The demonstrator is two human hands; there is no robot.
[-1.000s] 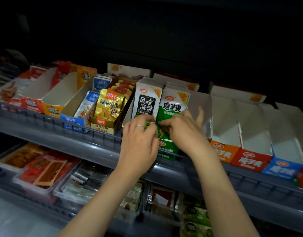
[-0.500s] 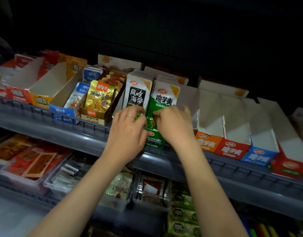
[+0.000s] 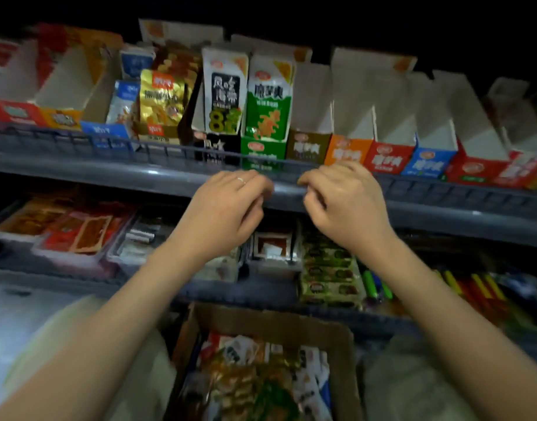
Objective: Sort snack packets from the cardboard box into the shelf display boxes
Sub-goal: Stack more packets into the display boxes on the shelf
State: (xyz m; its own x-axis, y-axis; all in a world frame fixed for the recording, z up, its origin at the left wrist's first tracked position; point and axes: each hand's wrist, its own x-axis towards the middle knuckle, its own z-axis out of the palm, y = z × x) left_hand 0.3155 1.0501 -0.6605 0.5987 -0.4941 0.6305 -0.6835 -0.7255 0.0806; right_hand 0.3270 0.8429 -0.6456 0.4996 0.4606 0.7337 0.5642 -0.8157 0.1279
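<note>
A row of display boxes lines the upper shelf. The green display box [image 3: 262,151] holds green and white packets [image 3: 268,95]; beside it a black box [image 3: 217,147] holds black and white packets [image 3: 224,86]. Boxes to the right, such as the orange one [image 3: 346,151], look empty. My left hand [image 3: 227,208] and my right hand [image 3: 346,202] hover below the shelf rail [image 3: 139,165], fingers loosely curled, holding nothing. The cardboard box [image 3: 270,323] with mixed snack packets [image 3: 261,375] sits low in front of me.
Gold packets [image 3: 162,98] and blue packets [image 3: 124,98] fill boxes at the left. The lower shelf carries trays of red packets [image 3: 79,232], green packets [image 3: 328,268] and coloured sticks [image 3: 473,287]. Dark space lies above the shelf.
Both hands have let go of the green packets and drawn back down from the green display box to below the shelf rail. The view has tilted down, revealing the cardboard box.
</note>
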